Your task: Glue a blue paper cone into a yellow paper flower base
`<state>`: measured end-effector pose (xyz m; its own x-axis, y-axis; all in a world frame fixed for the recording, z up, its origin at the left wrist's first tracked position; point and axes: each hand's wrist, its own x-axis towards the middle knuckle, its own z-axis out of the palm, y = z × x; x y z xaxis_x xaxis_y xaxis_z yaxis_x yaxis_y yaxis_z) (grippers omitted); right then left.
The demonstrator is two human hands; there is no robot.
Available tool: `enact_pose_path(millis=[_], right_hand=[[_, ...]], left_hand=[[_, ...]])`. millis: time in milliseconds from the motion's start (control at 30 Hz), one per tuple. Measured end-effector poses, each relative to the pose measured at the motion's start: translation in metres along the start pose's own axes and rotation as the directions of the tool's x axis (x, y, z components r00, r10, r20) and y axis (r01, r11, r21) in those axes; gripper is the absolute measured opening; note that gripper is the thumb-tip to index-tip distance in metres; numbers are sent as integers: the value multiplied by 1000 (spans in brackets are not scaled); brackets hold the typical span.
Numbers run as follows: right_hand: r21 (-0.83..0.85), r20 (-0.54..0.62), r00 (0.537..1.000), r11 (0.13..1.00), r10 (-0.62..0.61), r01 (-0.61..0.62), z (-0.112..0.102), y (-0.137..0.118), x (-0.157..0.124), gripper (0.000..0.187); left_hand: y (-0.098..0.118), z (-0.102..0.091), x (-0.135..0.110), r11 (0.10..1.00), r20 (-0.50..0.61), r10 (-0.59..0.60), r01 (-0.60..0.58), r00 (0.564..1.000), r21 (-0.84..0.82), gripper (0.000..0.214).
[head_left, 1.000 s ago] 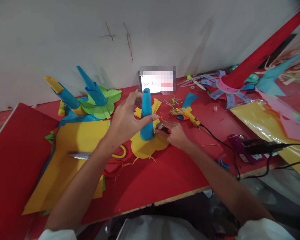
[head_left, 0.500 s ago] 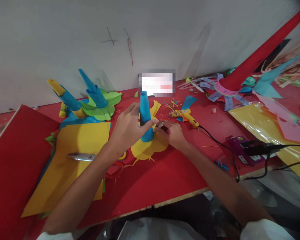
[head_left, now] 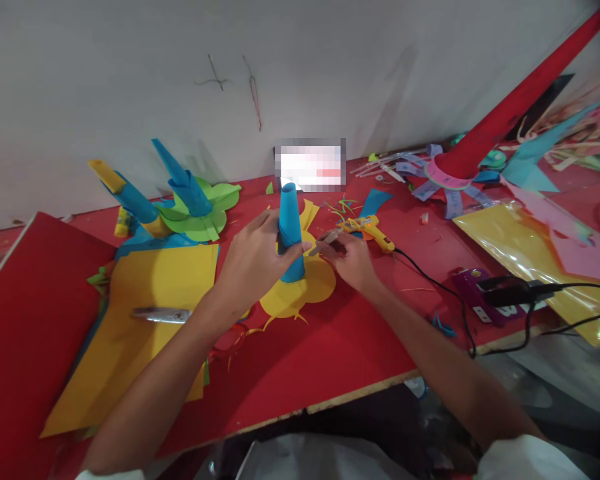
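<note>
A blue paper cone (head_left: 291, 220) stands upright on a yellow paper piece with rounded lobes (head_left: 305, 288). My left hand (head_left: 255, 257) is wrapped around the cone from the left, its thumb across the front. Just right of the cone, my right hand (head_left: 351, 259) is closed in a pinch, apart from it; a small pale sliver shows at the fingertips, too small to name. Behind that hand lies a yellow glue gun (head_left: 375, 232) with an orange light. Scissors (head_left: 163, 315) rest on yellow paper sheets (head_left: 145, 360), partly hidden by my left forearm.
At the back left stand a blue cone on green petals (head_left: 195, 200) and a blue-and-yellow paper tube (head_left: 130, 197). A lit screen (head_left: 310, 170) leans against the wall. To the right are a tall red cone (head_left: 520, 93), a purple power strip (head_left: 480, 300) and black cables.
My right hand has drawn slightly up and away from the cone's side, still pinched. My left hand keeps its hold on the cone. The whole view has shifted a little.
</note>
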<state>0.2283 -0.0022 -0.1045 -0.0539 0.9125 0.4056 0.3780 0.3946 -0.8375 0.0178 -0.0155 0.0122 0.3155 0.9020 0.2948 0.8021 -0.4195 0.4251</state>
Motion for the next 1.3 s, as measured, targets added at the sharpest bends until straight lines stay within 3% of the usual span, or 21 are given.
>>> enact_pose_path(millis=[133,233,400,500,600,700,833,1033,1300], right_hand=[[64,-136,990,997,43,-34,-5,4,-1,25],[87,-171,984,996,48,-34,-5,6,-2,25],[74,-185,982,997,23,-9,-4,3,-3,28],[5,-102,994,1000,-30,31,-5,0,-4,29],[-68,53,996,995,-75,78,-5,-2,-5,33],[-74,204,971,987,-126,144,-2,-3,-6,32],[-37,298,944,987,-141,159,6,-1,-6,30],[-32,349,932,992,-101,120,13,1,-6,26],[-63,259,960,990,-105,125,15,3,-3,31]], left_hand=[[-3,-12,2,999,-47,6,-8,999,-33,23],[-9,-24,5,997,-83,20,-26,996,-70,23],[-19,-36,9,982,1,38,-37,999,-186,25],[-24,-33,10,974,60,71,-56,996,-221,27],[-28,-25,11,977,115,93,-69,989,-200,23],[-30,-19,10,981,133,75,-49,988,-188,21],[-31,-17,11,975,152,64,-30,986,-218,22],[-31,-18,11,968,166,63,-19,984,-252,23],[-30,-19,11,970,168,43,0,985,-244,22]])
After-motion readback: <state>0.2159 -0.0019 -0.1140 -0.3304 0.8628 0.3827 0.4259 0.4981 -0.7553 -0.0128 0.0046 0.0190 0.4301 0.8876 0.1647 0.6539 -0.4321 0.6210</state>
